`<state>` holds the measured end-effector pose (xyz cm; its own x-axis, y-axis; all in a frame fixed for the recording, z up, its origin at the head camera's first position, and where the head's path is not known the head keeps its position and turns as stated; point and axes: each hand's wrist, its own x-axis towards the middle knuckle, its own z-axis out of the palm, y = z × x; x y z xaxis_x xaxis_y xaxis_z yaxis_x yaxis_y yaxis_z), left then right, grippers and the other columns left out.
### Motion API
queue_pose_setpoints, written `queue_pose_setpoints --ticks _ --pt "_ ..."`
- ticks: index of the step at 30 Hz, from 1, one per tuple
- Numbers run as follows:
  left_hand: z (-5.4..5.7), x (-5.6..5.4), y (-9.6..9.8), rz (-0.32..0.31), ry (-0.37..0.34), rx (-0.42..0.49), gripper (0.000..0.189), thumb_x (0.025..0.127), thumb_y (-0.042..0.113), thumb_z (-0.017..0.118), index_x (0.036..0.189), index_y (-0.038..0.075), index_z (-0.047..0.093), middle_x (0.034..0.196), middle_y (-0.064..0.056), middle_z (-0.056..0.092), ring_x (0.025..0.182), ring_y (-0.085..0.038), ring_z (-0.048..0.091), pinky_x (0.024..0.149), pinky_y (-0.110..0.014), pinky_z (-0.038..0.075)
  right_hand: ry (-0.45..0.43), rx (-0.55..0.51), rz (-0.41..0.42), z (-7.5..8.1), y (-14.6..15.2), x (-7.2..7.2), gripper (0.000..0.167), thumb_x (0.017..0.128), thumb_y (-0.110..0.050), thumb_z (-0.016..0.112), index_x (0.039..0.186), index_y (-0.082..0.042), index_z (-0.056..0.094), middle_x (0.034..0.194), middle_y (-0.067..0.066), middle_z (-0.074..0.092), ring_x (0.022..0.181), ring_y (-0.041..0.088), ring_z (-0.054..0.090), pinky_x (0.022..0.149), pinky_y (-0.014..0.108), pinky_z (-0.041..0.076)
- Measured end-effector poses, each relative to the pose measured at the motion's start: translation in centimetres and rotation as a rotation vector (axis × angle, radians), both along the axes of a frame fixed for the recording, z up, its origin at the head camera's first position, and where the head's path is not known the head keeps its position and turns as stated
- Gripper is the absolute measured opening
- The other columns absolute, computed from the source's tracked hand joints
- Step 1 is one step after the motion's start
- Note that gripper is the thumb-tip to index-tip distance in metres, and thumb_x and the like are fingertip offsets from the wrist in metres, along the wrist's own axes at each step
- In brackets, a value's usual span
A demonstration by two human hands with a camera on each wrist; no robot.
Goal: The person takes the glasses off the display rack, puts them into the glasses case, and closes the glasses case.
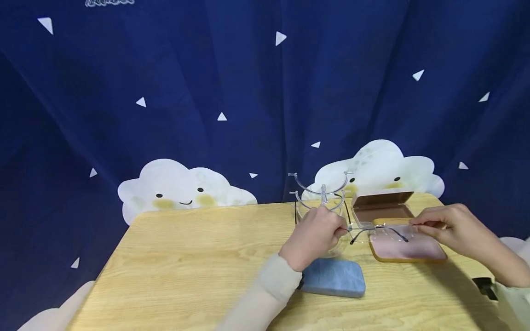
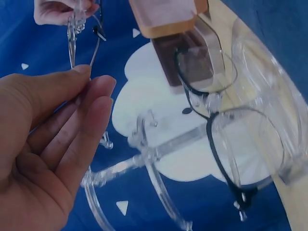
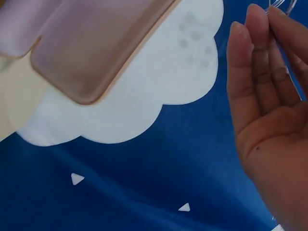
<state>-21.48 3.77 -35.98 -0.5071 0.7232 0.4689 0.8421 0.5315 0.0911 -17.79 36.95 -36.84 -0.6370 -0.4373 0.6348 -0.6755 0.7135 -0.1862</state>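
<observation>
Between both hands is a pair of clear-lensed eyeglasses (image 1: 399,234) with thin dark temples, held above the table. My left hand (image 1: 315,232) pinches one side of it between thumb and fingertips; in the left wrist view a thin wire part leads up from the pinch. At the opposite side, my right hand (image 1: 459,227) pinches the frame with thumb and forefinger. Behind the left hand, a clear display stand (image 1: 324,195) carries other glasses with a black upper rim (image 2: 210,130). Below the held eyeglasses lies a pink case part with an orange rim (image 1: 410,246).
An open case with a brown inside (image 1: 383,213) stands just behind the pink part. Partly behind the left sleeve, a closed blue glasses case (image 1: 335,278) lies on the wooden table (image 1: 198,262). A dark blue curtain (image 1: 248,69) hangs along the table's back edge.
</observation>
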Motion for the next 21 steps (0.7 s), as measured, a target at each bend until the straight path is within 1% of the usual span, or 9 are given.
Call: queue_pose_setpoints --ticks 4,6,9,12,15,18,19,21 --pt "-0.6 0.0 1.2 0.012 -0.023 -0.002 0.053 0.089 0.001 0.071 0.056 0.022 0.034 0.062 0.008 0.026 0.059 -0.004 0.025 0.053 -0.015 0.016 -0.019 0.034 -0.009 -0.5 1.0 -0.2 0.047 0.052 0.018 0.087 0.078 -0.02 0.078 0.078 -0.023 0.072 0.068 -0.018 0.052 0.054 0.007 0.041" --pt "-0.8 0.0 1.8 0.034 -0.015 0.001 0.054 0.088 -0.001 0.069 0.057 0.023 0.031 0.062 0.008 0.024 0.06 -0.004 0.024 0.053 -0.016 0.015 -0.034 0.054 -0.016 -0.6 1.6 -0.3 0.045 0.052 0.019 0.087 0.077 -0.018 0.078 0.078 -0.025 0.071 0.068 -0.019 0.051 0.053 0.007 0.04" --pt "-0.9 0.0 2.9 0.078 0.008 0.01 0.053 0.087 0.0 0.068 0.057 0.023 0.03 0.062 0.008 0.024 0.06 -0.004 0.025 0.052 -0.016 0.017 -0.059 0.077 -0.041 -0.6 2.5 -0.5 0.044 0.052 0.019 0.086 0.076 -0.017 0.078 0.078 -0.029 0.069 0.068 -0.019 0.052 0.053 0.007 0.041" --pt "-1.1 -0.1 3.9 0.101 0.011 0.009 0.049 0.084 -0.001 0.068 0.056 0.023 0.035 0.061 0.009 0.028 0.059 -0.005 0.027 0.052 -0.015 0.021 -0.086 0.09 -0.083 -0.6 3.3 -0.6 0.041 0.055 0.019 0.086 0.075 -0.016 0.077 0.077 -0.031 0.067 0.067 -0.019 0.051 0.053 0.007 0.041" --pt "-1.6 -0.3 4.8 0.099 -0.007 -0.003 0.042 0.081 -0.001 0.07 0.057 0.026 0.048 0.06 0.013 0.038 0.059 -0.003 0.032 0.054 -0.014 0.027 -0.103 0.101 -0.125 -0.9 4.1 -0.7 0.039 0.056 0.018 0.085 0.073 -0.016 0.077 0.076 -0.033 0.065 0.066 -0.018 0.049 0.053 0.007 0.04" --pt "-2.1 -0.6 5.5 0.084 -0.022 0.002 0.035 0.081 0.0 0.072 0.063 0.028 0.061 0.063 0.017 0.049 0.059 0.0 0.037 0.058 -0.01 0.032 -0.129 0.105 -0.154 -1.2 4.7 -0.8 0.036 0.058 0.018 0.084 0.072 -0.014 0.076 0.074 -0.035 0.063 0.065 -0.018 0.047 0.052 0.008 0.039" --pt "-2.2 -0.6 5.7 0.081 -0.028 0.004 0.034 0.081 0.001 0.072 0.063 0.028 0.062 0.063 0.017 0.049 0.059 0.001 0.037 0.058 -0.01 0.032 -0.142 0.105 -0.162 -1.3 4.9 -0.8 0.035 0.059 0.018 0.083 0.071 -0.014 0.077 0.074 -0.035 0.063 0.064 -0.018 0.048 0.052 0.008 0.039" --pt "-2.3 -0.7 6.2 0.079 -0.042 0.014 0.035 0.079 -0.001 0.071 0.061 0.027 0.059 0.061 0.015 0.046 0.057 0.0 0.034 0.055 -0.011 0.029 -0.172 0.108 -0.181 -1.4 5.1 -1.0 0.033 0.062 0.017 0.083 0.071 -0.013 0.077 0.072 -0.033 0.065 0.064 -0.017 0.049 0.051 0.008 0.04"
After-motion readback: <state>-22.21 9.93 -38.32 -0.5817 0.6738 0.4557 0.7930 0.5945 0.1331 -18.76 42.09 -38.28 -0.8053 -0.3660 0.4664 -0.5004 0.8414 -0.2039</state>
